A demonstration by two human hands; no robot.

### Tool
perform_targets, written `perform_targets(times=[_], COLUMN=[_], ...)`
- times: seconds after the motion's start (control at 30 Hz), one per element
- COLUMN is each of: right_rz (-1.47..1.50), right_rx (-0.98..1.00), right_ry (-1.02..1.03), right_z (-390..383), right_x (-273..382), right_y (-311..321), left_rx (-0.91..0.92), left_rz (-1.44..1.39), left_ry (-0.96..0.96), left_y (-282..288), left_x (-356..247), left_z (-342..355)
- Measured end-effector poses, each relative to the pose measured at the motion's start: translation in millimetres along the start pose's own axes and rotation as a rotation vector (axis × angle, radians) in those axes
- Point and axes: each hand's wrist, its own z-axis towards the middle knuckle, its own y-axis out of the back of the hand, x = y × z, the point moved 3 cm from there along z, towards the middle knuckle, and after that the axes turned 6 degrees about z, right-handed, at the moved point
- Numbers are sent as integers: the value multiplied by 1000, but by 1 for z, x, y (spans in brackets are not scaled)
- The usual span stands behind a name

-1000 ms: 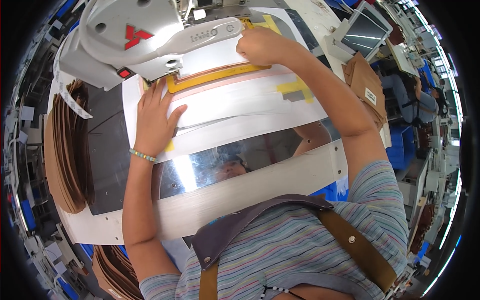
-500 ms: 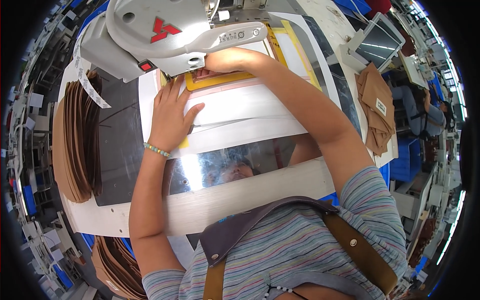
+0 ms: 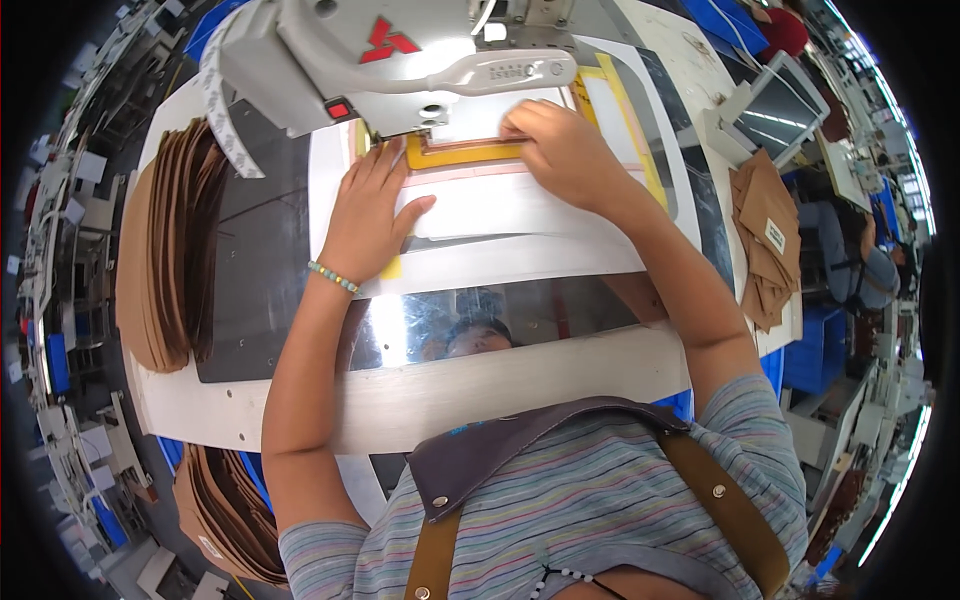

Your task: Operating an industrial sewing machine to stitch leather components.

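Note:
Beneath the grey head of a sewing machine (image 3: 300, 75) lies a yellow-edged rectangular frame (image 3: 465, 156), with brown strips along its inner border. It rests on a white sheet (image 3: 480, 205). My left hand (image 3: 370, 210) lies flat at the frame's left corner, fingers stretched and thumb spread, the fingertips partly under the machine head. My right hand (image 3: 570, 155) is over the frame's near right part, its fingers curled together by the brown strip (image 3: 480, 146). Whatever those fingers pinch, if anything, is hidden.
A tall stack of brown pieces (image 3: 170, 250) stands at the left, and more brown pieces (image 3: 768, 240) lie at the right. Behind those is a screen (image 3: 775, 105). A shiny metal plate (image 3: 590, 310) borders the sheet's near side. A person (image 3: 870, 260) sits farther right.
My right hand has come out from beside the machine head, moving right and nearer, and now shows curled fingers. The left hand stays at the frame's corner. The whole view has shifted slightly.

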Motion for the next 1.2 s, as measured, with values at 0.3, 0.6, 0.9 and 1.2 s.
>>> perform_targets(times=[0.3, 0.6, 0.9, 1.2], right_rz=[108, 92, 100, 114], right_rx=[-53, -58, -31, -49], right_ry=[-131, -62, -48, -48], right_z=[-9, -12, -13, -13], right_x=[-15, -6, -4, -16], right_y=[15, 9, 3, 2], left_rx=[-425, -298, 70, -304], left_rz=[465, 238, 655, 179], left_ry=[341, 996, 759, 1332], left_y=[114, 166, 167, 154], left_x=[142, 281, 315, 357], left_z=[-50, -167, -141, -167])
